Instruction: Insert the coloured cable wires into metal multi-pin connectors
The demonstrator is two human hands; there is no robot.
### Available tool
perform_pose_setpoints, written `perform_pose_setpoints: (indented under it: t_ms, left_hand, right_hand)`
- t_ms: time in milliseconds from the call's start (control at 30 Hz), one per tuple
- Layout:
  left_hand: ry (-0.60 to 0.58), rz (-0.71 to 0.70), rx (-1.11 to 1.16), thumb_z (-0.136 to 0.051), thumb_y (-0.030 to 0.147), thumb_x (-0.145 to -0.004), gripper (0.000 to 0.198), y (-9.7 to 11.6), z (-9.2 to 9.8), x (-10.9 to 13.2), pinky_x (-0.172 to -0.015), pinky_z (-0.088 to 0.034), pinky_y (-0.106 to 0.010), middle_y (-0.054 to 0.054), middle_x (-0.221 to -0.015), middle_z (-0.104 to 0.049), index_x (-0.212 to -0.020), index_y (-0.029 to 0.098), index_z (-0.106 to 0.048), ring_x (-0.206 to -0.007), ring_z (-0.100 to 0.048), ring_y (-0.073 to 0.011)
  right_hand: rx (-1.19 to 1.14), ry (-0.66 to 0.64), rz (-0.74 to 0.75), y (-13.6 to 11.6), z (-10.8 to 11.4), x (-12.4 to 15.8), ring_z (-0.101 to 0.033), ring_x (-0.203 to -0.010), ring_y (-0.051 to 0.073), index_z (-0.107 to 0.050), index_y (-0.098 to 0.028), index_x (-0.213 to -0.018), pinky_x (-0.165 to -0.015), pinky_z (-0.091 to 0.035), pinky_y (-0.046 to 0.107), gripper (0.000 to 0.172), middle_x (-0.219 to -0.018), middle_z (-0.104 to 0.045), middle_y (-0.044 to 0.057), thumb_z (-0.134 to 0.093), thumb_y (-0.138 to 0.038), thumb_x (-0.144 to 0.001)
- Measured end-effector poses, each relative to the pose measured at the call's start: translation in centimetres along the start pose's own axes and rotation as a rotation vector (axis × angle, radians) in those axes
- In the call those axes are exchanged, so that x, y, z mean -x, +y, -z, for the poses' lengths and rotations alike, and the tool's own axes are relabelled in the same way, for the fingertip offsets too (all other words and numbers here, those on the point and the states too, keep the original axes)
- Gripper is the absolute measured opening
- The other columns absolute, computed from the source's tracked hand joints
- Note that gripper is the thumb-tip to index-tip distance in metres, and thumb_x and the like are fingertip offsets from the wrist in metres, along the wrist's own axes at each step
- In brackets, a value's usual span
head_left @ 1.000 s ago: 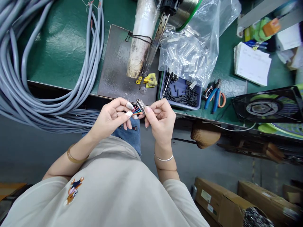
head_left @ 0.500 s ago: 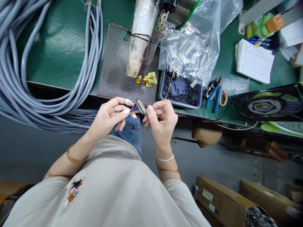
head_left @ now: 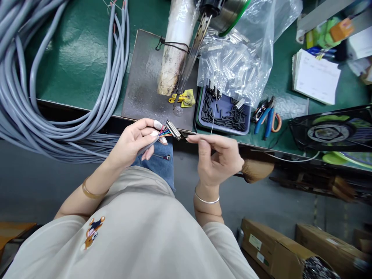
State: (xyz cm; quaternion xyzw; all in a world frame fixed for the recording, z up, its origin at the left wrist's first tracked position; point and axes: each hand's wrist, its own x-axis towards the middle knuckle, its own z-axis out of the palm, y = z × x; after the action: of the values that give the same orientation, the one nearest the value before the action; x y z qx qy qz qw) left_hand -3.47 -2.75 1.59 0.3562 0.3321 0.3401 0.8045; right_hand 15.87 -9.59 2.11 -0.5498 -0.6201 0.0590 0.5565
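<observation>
My left hand (head_left: 135,137) is closed around the end of a grey cable (head_left: 149,146). Thin coloured wires (head_left: 165,133) fan out of it to a metal multi-pin connector (head_left: 173,130), just beyond the fingertips. To the right of the connector, apart from it, my right hand (head_left: 219,157) has its thumb and fingers pinched together. A thin solder wire (head_left: 214,112) runs down into its fingers; its end is hidden. Above both hands, a soldering iron (head_left: 190,58) points down beside a wrapped white tube (head_left: 174,50).
Grey cables (head_left: 101,91) lie coiled at left. A purple tray (head_left: 247,123) holds black sleeves, with a plastic bag of connectors (head_left: 232,66) over its back edge. Further right are pliers (head_left: 269,120), a paper pad (head_left: 316,77) and a fan (head_left: 328,131). Cardboard boxes (head_left: 267,244) stand below.
My right hand has moved right, away from the connector, and the solder wire has shifted with it. My left hand keeps hold of the cable in nearly the same place.
</observation>
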Motion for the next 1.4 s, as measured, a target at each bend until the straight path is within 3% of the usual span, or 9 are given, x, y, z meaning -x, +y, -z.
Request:
perform_pose_setpoints:
  t_ms: [67,200,367,467,667,967,1067,1200,1400]
  left_hand:
    - [-0.016,0.029,0.014,-0.083,0.03,-0.078,0.035,0.2,0.2,-0.1,-0.029,-0.034,-0.016,-0.001,-0.074,-0.076,-0.098,0.015,-0.059,-0.031,-0.051,-0.0053]
    - [-0.06,0.089,0.05,-0.082,0.028,-0.079,0.033,0.3,0.4,-0.3,-0.029,-0.033,-0.016,-0.002,-0.074,-0.076,-0.098,0.014,-0.059,-0.03,-0.051,-0.0053]
    - [-0.094,0.131,0.052,-0.083,0.03,-0.079,0.034,0.1,0.2,-0.2,-0.029,-0.037,-0.016,-0.001,-0.071,-0.075,-0.099,0.013,-0.062,-0.03,-0.051,-0.0059]
    - [-0.092,0.134,0.048,-0.083,0.029,-0.079,0.033,0.1,0.1,0.0,-0.029,-0.037,-0.015,0.001,-0.068,-0.073,-0.099,0.012,-0.062,-0.031,-0.052,-0.006]
    - [-0.102,0.147,0.058,-0.081,0.028,-0.081,0.032,0.0,0.2,-0.1,-0.03,-0.039,-0.015,0.0,-0.071,-0.074,-0.101,0.012,-0.063,-0.031,-0.052,-0.0052]
    - [-0.099,0.194,0.077,-0.085,0.03,-0.077,0.038,0.0,0.3,-0.1,-0.029,-0.039,-0.016,-0.001,-0.072,-0.075,-0.1,0.012,-0.062,-0.03,-0.052,-0.0059]
    - [-0.088,0.196,0.059,-0.084,0.031,-0.077,0.038,-0.1,0.3,-0.1,-0.029,-0.038,-0.016,-0.002,-0.073,-0.076,-0.1,0.012,-0.062,-0.03,-0.051,-0.0058]
    - [-0.08,0.175,0.052,-0.084,0.032,-0.078,0.036,-0.2,0.3,-0.1,-0.029,-0.037,-0.015,-0.001,-0.071,-0.074,-0.1,0.012,-0.062,-0.031,-0.051,-0.0055]
    - [-0.099,0.085,0.021,-0.079,0.031,-0.084,0.032,-0.4,0.2,0.2,-0.032,-0.04,-0.015,0.001,-0.076,-0.074,-0.103,0.014,-0.06,-0.035,-0.054,-0.0049]
  right_hand:
    - [0.035,-0.137,0.051,0.3,0.1,0.0,-0.079,-0.085,0.019,-0.066,-0.027,-0.1,-0.076,-0.066,0.035,0.016,-0.098,-0.08,0.0,-0.068,-0.014,-0.091]
    - [0.041,-0.274,0.134,1.1,-0.8,-0.2,-0.079,-0.091,0.019,-0.062,-0.024,-0.088,-0.075,-0.065,0.033,0.011,-0.112,-0.08,0.004,-0.069,-0.016,-0.091]
    - [-0.009,-0.243,0.005,1.4,-1.7,-0.4,-0.07,-0.068,0.011,-0.059,-0.023,-0.085,-0.057,-0.053,0.024,0.011,-0.082,-0.075,-0.003,-0.066,-0.02,-0.093]
    - [-0.069,-0.275,-0.146,1.1,-1.6,-0.7,-0.06,-0.06,0.008,-0.058,-0.023,-0.084,-0.053,-0.046,0.022,0.012,-0.078,-0.071,-0.005,-0.065,-0.023,-0.094]
    - [-0.098,-0.293,-0.304,0.6,-1.5,-1.1,-0.055,-0.056,0.008,-0.059,-0.023,-0.081,-0.052,-0.043,0.023,0.015,-0.069,-0.063,-0.006,-0.066,-0.028,-0.092]
    - [-0.085,-0.321,-0.367,0.5,-1.5,-1.5,-0.043,-0.049,0.005,-0.056,-0.022,-0.076,-0.046,-0.034,0.021,0.019,-0.06,-0.051,-0.009,-0.067,-0.028,-0.09]
    - [-0.036,-0.349,-0.298,0.5,-1.3,-1.4,-0.044,-0.049,0.005,-0.058,-0.022,-0.077,-0.046,-0.035,0.021,0.017,-0.062,-0.054,-0.008,-0.069,-0.027,-0.09]
    - [0.033,-0.378,-0.058,0.5,-1.1,-1.3,-0.056,-0.056,0.007,-0.059,-0.022,-0.08,-0.052,-0.044,0.021,0.016,-0.07,-0.066,-0.005,-0.069,-0.022,-0.092]
    - [0.126,-0.357,0.264,1.1,-0.9,-1.2,-0.077,-0.087,0.015,-0.059,-0.023,-0.089,-0.074,-0.06,0.026,0.016,-0.098,-0.081,0.004,-0.068,-0.009,-0.09]
